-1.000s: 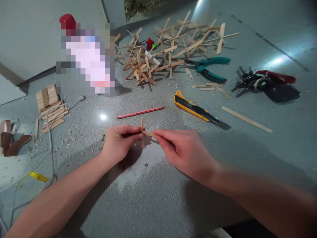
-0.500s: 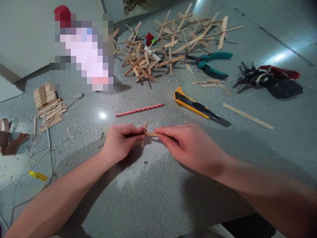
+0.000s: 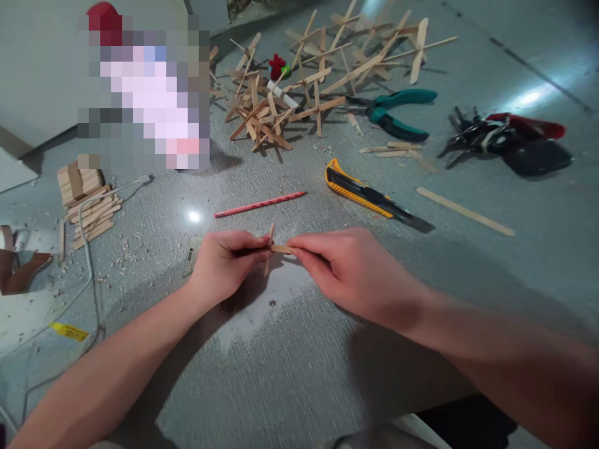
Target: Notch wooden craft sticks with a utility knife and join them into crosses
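Two crossed popsicle sticks point(image 3: 281, 249) are held between my hands above the grey table. My left hand point(image 3: 229, 259) pinches them at the crossing, where one stick stands roughly upright past the fingertips. The far end of the other stick is pinched between thumb and forefinger of my right hand point(image 3: 341, 265). My fingers hide part of the joint. Just beyond lie a red pencil point(image 3: 259, 204) and a yellow and black utility knife point(image 3: 369, 194) with its blade out. A single loose popsicle stick point(image 3: 465, 212) rests to the right.
At the back are several crossed-stick pieces point(image 3: 262, 121), green-handled pliers point(image 3: 397, 115) and a bunch of keys point(image 3: 515, 143). To the left lie a stack of sticks point(image 3: 79, 187), a white cable point(image 3: 88, 255), brown paper point(image 3: 23, 271) and wood shavings. A blurred-out object point(image 3: 154, 100) stands behind.
The whole view has shifted slightly, so things sit a little further left and up. Both hands keep the same hold on the crossed popsicle sticks.
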`<state>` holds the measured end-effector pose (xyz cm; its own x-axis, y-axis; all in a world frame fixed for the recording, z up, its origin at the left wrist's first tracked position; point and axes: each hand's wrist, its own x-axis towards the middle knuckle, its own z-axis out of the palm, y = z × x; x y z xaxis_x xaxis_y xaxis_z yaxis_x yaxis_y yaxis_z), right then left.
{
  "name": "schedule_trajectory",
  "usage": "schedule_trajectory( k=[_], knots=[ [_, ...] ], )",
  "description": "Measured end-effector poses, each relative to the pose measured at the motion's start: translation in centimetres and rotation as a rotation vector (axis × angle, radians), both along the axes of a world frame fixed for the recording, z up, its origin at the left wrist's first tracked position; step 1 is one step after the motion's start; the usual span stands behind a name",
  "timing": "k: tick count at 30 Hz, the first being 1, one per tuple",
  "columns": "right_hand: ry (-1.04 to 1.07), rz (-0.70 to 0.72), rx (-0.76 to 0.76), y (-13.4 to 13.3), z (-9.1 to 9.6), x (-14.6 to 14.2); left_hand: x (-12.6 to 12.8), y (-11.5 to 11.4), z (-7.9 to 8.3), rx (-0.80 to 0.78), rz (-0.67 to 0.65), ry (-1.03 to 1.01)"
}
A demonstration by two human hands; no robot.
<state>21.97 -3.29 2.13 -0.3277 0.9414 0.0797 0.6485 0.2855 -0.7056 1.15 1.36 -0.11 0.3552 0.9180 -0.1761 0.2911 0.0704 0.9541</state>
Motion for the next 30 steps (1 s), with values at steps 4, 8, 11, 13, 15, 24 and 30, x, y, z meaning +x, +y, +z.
schedule_trajectory(
  k=[4,8,11,13,15,24,30],
  knots=[
    [0.085,-0.115,0.01,-0.4,-0.3,-0.6,0.1,0.1,0.3,-0.04,0.061,-0.05],
    [0.168,-0.151,0.008,-0.6,-0.6,-1.1,0.0,0.3,0.3,-0.1,0.14,-0.163],
    [0.231,-0.178,-0.006,-0.3,-0.6,-0.5,0.0,0.4,0.2,-0.143,0.122,-0.23],
    [0.268,-0.236,-0.018,-0.1,-0.6,-0.1,0.0,0.4,0.1,-0.173,0.105,-0.242],
    [0.304,-0.276,-0.042,0.2,-0.8,0.3,0.0,0.3,0.2,-0.19,0.107,-0.256],
    [-0.125,-0.11,0.187,1.4,-2.4,1.3,0.1,-0.2,0.2,-0.099,0.065,-0.232],
    [-0.163,-0.093,0.342,1.3,-2.5,0.9,0.1,-0.8,0.4,0.067,0.022,-0.096]
  ],
)
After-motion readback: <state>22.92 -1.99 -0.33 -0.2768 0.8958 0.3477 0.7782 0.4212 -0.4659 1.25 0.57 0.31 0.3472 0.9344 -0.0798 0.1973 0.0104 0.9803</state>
